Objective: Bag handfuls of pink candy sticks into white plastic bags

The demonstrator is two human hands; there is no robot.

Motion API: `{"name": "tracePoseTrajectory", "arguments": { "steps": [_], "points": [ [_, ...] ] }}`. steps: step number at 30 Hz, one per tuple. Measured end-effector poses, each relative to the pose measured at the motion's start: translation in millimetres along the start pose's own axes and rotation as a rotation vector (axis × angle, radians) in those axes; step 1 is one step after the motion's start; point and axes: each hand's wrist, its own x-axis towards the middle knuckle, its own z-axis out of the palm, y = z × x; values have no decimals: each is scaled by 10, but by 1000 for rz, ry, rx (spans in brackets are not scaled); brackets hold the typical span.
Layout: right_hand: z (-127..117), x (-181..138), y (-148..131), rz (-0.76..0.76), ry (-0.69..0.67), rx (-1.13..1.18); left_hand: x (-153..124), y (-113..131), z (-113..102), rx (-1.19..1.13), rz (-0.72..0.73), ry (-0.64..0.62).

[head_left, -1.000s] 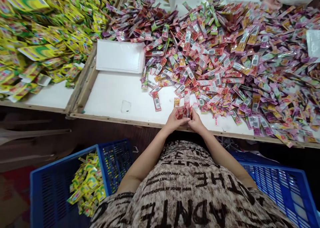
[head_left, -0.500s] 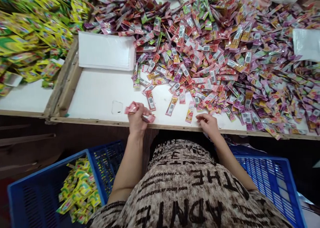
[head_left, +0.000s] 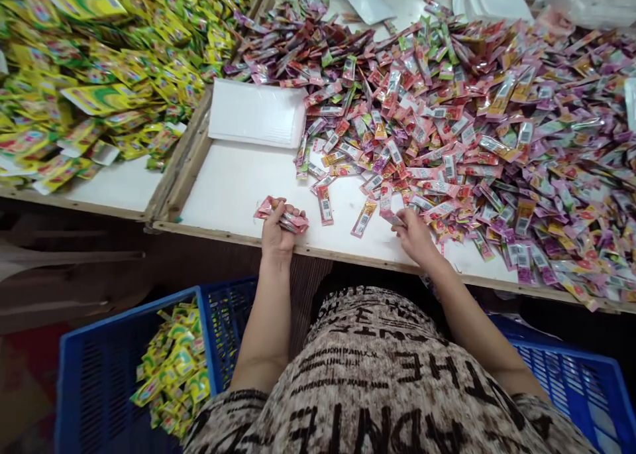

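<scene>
On the counter [head_left: 238,189] the white stack [head_left: 257,113] is lying flat. On the person's side of the white stack, in line with its right half, the left grip [head_left: 279,230] is holding a bunch of pink sachets [head_left: 299,226], fingers curling over the middle. The bunch's long axis is running crosswise, one end pointing left and the other pointing right and slightly toward the person.

Farther right of the white stack, and nearer the person than it, the right grip [head_left: 415,235] is narrowing to a pinch on the near end of a pale pink sachet [head_left: 385,199]. That sachet's long axis is running away from the person, its far end pointing at the big heap [head_left: 417,122]; whether the fingers are covering a second one, I cannot tell.

Between the two grips, a red sachet [head_left: 324,205] is lying nearly fore-and-aft, and a yellow-and-pink sachet [head_left: 364,217] is slanting, its far end pointing right. The big heap is spreading to the right of the white stack, while yellow packets [head_left: 99,103] are piling up left of it, beyond the wooden divider [head_left: 183,152]
</scene>
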Motion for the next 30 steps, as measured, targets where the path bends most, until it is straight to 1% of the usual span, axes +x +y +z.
{"name": "tracePoseTrajectory", "arguments": {
  "steps": [2,4,6,7,8,9,12,14,17,19,21,23,24,25,28,30],
  "points": [
    [45,127,-158,-250,-117,-166,1,18,-5,-37,-5,-1],
    [118,273,-336,-442,-230,-380,-22,28,-4,-52,-3,-9],
    [191,436,-481,-542,-288,-519,-63,35,-3,-64,0,-29],
    [223,531,-536,-565,-299,-540,-83,38,-1,-71,2,-43],
    [253,638,-583,-558,-299,-530,-100,42,1,-79,2,-54],
    [281,760,-624,-520,-287,-497,-110,47,6,-86,3,-62],
    [379,1194,-738,-327,-177,-388,-88,63,25,-89,-18,-50],
    [446,1470,-792,-225,-94,-394,-49,73,33,-82,-37,-14],
    [492,1715,-780,-118,-59,-449,-6,84,24,-105,-48,12],
    [469,1762,-723,-152,-30,-408,-2,86,14,-124,-59,-5],
    [425,1784,-689,-207,21,-288,-8,89,12,-116,-78,-20],
    [405,1850,-724,-192,55,-193,-12,93,18,-91,-93,-19],
    [415,1910,-768,-190,54,-192,-11,96,22,-78,-94,-14],
    [438,1985,-823,-209,37,-232,-10,99,25,-68,-92,-9],
    [526,2255,-985,-294,-58,-461,-11,106,23,-56,-90,-17],
    [527,2403,-1040,-299,-92,-519,-14,105,14,-59,-91,-36]
  ]
}}
